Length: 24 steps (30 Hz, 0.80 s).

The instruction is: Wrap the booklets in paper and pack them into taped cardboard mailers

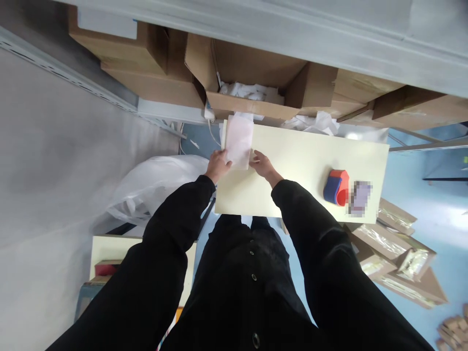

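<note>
On the cream tabletop [300, 156] lies a flat, pale pinkish-white packet [239, 141], possibly a paper or thin plastic bag; its contents cannot be made out. My left hand [218, 166] grips its lower left edge, the thumb resting on top. At the lower right edge, my right hand [262, 165] has its fingers curled and touching the packet's side. The far end of the packet reaches the table's back edge, with more white sheet just beyond it.
Behind the table, an open cardboard box [252, 103] holds crumpled white paper, under a grey shelf beam [256, 29]. A red and blue holder [336, 187] and a pixelated object [359, 199] sit to the right. Cardboard boxes [387, 239] lie at lower right; a white plastic bag [157, 183] stands left.
</note>
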{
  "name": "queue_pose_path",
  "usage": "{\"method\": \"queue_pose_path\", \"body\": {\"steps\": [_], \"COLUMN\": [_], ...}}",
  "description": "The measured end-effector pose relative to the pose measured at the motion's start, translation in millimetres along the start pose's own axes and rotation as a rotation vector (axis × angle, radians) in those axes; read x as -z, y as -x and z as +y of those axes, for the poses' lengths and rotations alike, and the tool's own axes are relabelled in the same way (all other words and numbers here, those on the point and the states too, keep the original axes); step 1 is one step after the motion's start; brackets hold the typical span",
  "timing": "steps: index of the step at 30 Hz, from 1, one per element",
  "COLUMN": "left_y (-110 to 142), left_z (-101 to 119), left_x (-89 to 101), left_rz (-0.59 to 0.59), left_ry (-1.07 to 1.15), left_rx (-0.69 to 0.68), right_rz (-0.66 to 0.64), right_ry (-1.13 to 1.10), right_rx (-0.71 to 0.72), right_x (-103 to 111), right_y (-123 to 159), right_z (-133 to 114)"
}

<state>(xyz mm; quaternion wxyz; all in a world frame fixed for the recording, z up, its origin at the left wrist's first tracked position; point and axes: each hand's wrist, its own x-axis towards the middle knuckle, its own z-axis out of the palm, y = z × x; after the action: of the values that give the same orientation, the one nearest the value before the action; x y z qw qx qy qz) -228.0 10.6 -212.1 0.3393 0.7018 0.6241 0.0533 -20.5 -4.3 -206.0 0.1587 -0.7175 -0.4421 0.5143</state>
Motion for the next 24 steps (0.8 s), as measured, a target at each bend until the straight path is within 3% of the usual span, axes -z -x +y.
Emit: {"method": "queue_pose_path", "body": {"steps": [4,8,14,19,24], "left_y": [13.0,34.8,80.3,128.4,173.5], "left_z": [-4.8,-4.0,10.8,30.1,63.9], "left_x": [0.5,-3.6,-15.7,-35.2,-50.9], "left_rz": [-0.018,-0.045,-0.215,-0.357,-0.319], "left_ry": [-0.011,-0.028,-0.033,-0.022,0.058], "left_rx": [-0.048,-0.034,0.029,0.050,0.135], "right_rz": [-0.003,0.065,0.072,0.023,-0.048], "right_ry": [-0.058,-0.096,-0.135,-0.060,0.027], "right_rx": [0.009,-0.033,-0.093,-0.072,0.081], "right_x": [28.5,56.3,75.5,83.0,100.3], "right_y": [26.9,73.2,135.4,159.9,170.8], "right_z": [20.6,51.4,104.3,134.4,149.4]}}
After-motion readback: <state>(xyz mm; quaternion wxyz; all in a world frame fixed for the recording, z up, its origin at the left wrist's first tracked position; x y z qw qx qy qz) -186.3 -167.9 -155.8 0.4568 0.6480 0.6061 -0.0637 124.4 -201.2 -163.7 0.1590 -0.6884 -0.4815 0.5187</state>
